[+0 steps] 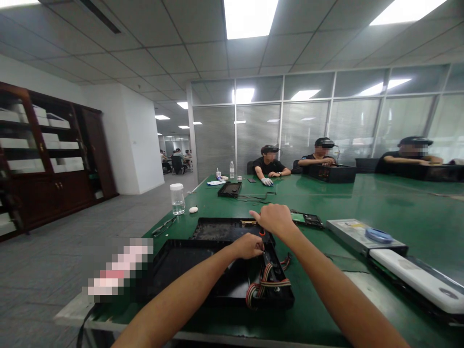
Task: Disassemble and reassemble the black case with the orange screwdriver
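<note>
My left hand [248, 245] is closed in a pinch over the far inner edge of an open black computer case [188, 270] lying flat on the green table [362, 203]. My right hand [274, 218] is a fist just beyond it, gripping a small tool with a red-orange handle that points down into the case. A bundle of red, black and grey cables [266, 285] lies inside the case at its right end. A second black panel [221, 228] lies just behind the case. What the left fingers pinch is too small to make out.
A plastic water bottle [177, 198] and a small white object [193, 210] stand at the table's left edge. A grey optical drive with a blue disc [366, 236] and a white device [416, 280] lie to the right. Three people sit at the far side with black cases.
</note>
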The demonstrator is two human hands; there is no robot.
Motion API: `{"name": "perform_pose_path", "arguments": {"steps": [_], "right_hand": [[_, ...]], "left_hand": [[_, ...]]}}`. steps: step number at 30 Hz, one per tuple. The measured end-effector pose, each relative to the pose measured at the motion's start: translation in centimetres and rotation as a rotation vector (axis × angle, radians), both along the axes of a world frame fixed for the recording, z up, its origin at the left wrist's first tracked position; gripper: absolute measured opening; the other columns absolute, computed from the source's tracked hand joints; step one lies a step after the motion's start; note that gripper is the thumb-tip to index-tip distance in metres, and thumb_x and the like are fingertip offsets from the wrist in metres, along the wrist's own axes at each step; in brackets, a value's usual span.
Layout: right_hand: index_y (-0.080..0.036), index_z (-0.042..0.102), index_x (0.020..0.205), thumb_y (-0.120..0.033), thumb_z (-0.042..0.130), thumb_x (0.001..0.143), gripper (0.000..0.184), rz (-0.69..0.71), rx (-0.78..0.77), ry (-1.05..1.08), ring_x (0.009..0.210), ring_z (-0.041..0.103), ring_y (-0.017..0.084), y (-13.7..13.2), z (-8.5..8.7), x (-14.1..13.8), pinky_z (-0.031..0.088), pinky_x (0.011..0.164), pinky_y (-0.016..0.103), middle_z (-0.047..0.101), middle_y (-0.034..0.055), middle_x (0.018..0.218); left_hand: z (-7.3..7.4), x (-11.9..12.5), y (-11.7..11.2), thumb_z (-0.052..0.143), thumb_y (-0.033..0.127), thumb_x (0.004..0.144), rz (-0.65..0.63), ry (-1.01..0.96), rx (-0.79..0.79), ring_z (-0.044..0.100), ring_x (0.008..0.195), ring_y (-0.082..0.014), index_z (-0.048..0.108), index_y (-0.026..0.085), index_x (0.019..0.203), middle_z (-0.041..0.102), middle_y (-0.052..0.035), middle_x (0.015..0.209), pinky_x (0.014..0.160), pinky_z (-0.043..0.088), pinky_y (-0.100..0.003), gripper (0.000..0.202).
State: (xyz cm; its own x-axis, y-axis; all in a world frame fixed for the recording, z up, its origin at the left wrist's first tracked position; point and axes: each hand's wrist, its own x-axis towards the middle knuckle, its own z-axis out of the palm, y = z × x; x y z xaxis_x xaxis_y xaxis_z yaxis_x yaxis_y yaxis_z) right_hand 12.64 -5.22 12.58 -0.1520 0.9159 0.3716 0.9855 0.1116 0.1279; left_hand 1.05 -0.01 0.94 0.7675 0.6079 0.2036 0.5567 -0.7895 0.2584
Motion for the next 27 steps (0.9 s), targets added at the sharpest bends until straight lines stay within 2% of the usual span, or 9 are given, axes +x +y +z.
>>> {"name": "perform_pose_path", "arguments": {"steps": [2, 4, 6, 8, 12, 17, 20, 24, 27], "right_hand": [[-0.011, 0.06, 0.094, -0.046, 0.026, 0.086, 0.049, 0.007, 0.023, 0.012, 0.083, 0.061, 0.03, 0.1, -0.2, 0.5, 0.041, 0.07, 0.039, 0.065, 0.0183, 0.087], [-0.014, 0.056, 0.102, -0.043, 0.027, 0.087, 0.044, 0.078, 0.016, 0.001, 0.081, 0.061, 0.028, 0.3, -0.3, 1.0, 0.041, 0.069, 0.037, 0.065, 0.0148, 0.087], [-0.016, 0.058, 0.098, -0.047, 0.026, 0.087, 0.045, 0.119, 0.003, -0.029, 0.083, 0.061, 0.028, 0.6, -0.4, 1.4, 0.041, 0.07, 0.037, 0.065, 0.0139, 0.089], [-0.015, 0.061, 0.09, -0.052, 0.023, 0.086, 0.053, 0.081, 0.007, -0.038, 0.086, 0.06, 0.031, 0.8, -0.3, 1.6, 0.041, 0.071, 0.039, 0.064, 0.016, 0.091], [-0.014, 0.058, 0.101, -0.046, 0.023, 0.087, 0.049, 0.059, -0.061, 0.016, 0.087, 0.06, 0.029, 1.1, -0.1, 2.1, 0.041, 0.072, 0.039, 0.064, 0.016, 0.094], [-0.013, 0.06, 0.097, -0.05, 0.024, 0.085, 0.053, 0.005, -0.163, 0.03, 0.094, 0.057, 0.03, 0.9, 0.5, 2.9, 0.04, 0.075, 0.04, 0.062, 0.0184, 0.1], [-0.013, 0.056, 0.104, -0.046, 0.025, 0.086, 0.049, 0.062, -0.203, 0.058, 0.091, 0.058, 0.029, 0.6, 0.7, 3.2, 0.041, 0.072, 0.039, 0.062, 0.017, 0.1], [-0.012, 0.062, 0.093, -0.051, 0.025, 0.086, 0.054, 0.036, -0.151, 0.019, 0.093, 0.057, 0.031, 0.2, 0.7, 3.0, 0.04, 0.075, 0.039, 0.062, 0.0192, 0.098], [-0.013, 0.058, 0.101, -0.045, 0.027, 0.087, 0.047, 0.073, -0.137, 0.027, 0.09, 0.059, 0.027, 0.3, 0.6, 2.4, 0.04, 0.074, 0.036, 0.063, 0.0159, 0.096]], "left_hand": [[0.0, 0.0, 0.0, 0.056, 0.015, 0.072, -0.005, -0.008, 0.007, 0.058, 0.066, -0.01, 0.061, 0.014, 0.083, 0.064, -0.0006, 0.073, 0.06, 0.041, -0.016, 0.012], [0.0, 0.0, -0.1, 0.056, 0.014, 0.071, -0.011, -0.011, 0.02, 0.058, 0.067, -0.0102, 0.061, 0.014, 0.082, 0.064, -0.0006, 0.074, 0.06, 0.041, -0.016, 0.012], [0.1, 0.0, -0.2, 0.056, 0.013, 0.071, -0.012, -0.007, 0.029, 0.058, 0.067, -0.0102, 0.06, 0.014, 0.082, 0.063, -0.0001, 0.073, 0.06, 0.04, -0.017, 0.012], [0.1, -0.1, -0.3, 0.055, 0.013, 0.071, -0.01, -0.002, 0.038, 0.058, 0.067, -0.0102, 0.06, 0.015, 0.083, 0.063, 0.0003, 0.074, 0.061, 0.04, -0.017, 0.013], [0.1, -0.1, -0.4, 0.054, 0.013, 0.071, 0.001, 0.002, 0.055, 0.058, 0.069, -0.0107, 0.059, 0.016, 0.083, 0.063, 0.0001, 0.075, 0.063, 0.04, -0.018, 0.013], [0.0, -0.2, -0.4, 0.054, 0.013, 0.072, 0.009, 0.024, 0.048, 0.057, 0.069, -0.0096, 0.058, 0.016, 0.084, 0.063, 0.0011, 0.075, 0.063, 0.04, -0.016, 0.013], [0.0, -0.1, -0.4, 0.054, 0.014, 0.072, 0.005, 0.033, 0.063, 0.058, 0.069, -0.01, 0.058, 0.016, 0.083, 0.063, 0.0009, 0.075, 0.064, 0.04, -0.017, 0.012], [0.0, -0.1, -0.4, 0.053, 0.014, 0.072, 0.001, 0.015, 0.069, 0.058, 0.069, -0.0104, 0.058, 0.016, 0.083, 0.063, 0.0005, 0.075, 0.063, 0.04, -0.018, 0.012], [-0.1, -0.1, -0.3, 0.053, 0.014, 0.072, -0.004, 0.007, 0.059, 0.058, 0.068, -0.0104, 0.058, 0.016, 0.084, 0.063, 0.0005, 0.075, 0.062, 0.04, -0.017, 0.013]]}}
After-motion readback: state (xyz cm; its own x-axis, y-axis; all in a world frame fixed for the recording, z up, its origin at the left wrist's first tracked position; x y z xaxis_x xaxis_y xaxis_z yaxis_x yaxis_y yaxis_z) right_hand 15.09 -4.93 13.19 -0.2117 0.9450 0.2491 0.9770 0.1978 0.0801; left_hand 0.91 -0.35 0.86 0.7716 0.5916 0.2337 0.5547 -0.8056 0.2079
